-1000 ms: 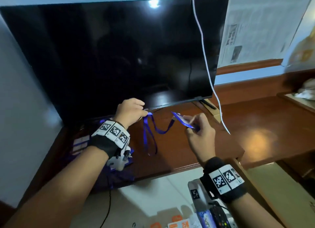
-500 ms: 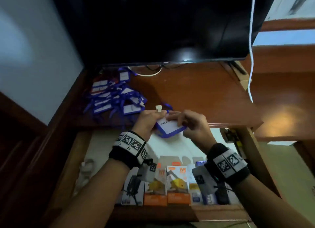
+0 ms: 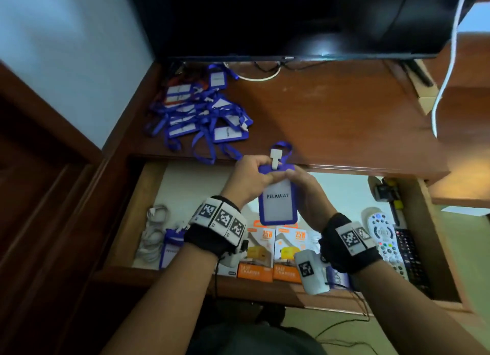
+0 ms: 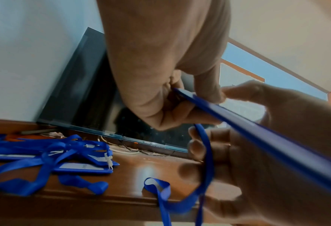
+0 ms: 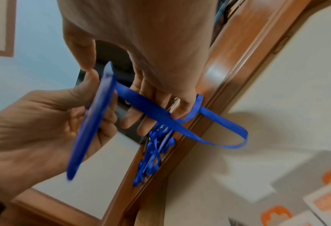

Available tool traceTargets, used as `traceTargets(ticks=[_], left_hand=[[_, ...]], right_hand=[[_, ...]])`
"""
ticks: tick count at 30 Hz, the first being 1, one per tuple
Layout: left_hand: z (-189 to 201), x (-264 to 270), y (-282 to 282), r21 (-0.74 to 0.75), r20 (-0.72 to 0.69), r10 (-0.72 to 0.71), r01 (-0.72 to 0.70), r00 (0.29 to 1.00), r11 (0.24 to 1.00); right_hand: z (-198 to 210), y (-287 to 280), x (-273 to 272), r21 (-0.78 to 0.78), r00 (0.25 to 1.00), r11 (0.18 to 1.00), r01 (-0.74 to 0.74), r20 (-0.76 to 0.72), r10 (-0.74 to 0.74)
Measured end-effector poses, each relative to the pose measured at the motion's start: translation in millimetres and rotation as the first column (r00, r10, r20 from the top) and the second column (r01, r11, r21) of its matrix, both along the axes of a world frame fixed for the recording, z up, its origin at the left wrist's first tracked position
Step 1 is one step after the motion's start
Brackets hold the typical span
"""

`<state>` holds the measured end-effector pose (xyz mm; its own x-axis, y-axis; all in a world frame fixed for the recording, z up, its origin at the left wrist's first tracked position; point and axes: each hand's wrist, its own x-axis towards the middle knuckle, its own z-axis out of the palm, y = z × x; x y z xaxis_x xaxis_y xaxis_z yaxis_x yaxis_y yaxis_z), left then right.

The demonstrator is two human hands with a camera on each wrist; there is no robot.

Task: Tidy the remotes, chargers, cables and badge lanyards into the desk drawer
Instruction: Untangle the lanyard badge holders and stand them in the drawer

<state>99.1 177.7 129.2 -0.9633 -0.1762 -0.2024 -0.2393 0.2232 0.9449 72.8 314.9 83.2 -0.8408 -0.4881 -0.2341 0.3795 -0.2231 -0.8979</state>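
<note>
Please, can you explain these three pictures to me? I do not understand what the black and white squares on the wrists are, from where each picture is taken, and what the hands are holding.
No machine: a person wears one head camera and one on each wrist; the squares are printed markers on the wristbands. From the head you see the left hand and right hand holding a blue badge holder reading PELAWAT over the open drawer. More badge lanyards lie on the desk.
</note>
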Motion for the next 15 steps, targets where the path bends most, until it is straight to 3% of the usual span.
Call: traceTargets(ticks=[5,8,12,15], left_hand=[[-10,12,-15,0.115,-0.052,0.303,-0.295,0.952,0.948],[-15,18,-26,0.227,-0.014,0.383,-0.37,0.924,0.901],[-12,24,-51,0.409,0.059,0.228,-0.232,0.972,0.883],[-3,32,-79,0.29,0.097,0.024,-0.051,0.995,0.956]], right_hand=[[-1,2,24,0.054,0.987,0.985,-0.161,-0.015,0.162],[1,-5,31,0.129,0.996,0.99,-0.053,-0.058,0.061],[17,-9,27,0.132,0.989,0.985,0.112,-0.112,-0.097],[31,-15,26,0.097,0.989,0.99,0.106,-0.118,-0.094]])
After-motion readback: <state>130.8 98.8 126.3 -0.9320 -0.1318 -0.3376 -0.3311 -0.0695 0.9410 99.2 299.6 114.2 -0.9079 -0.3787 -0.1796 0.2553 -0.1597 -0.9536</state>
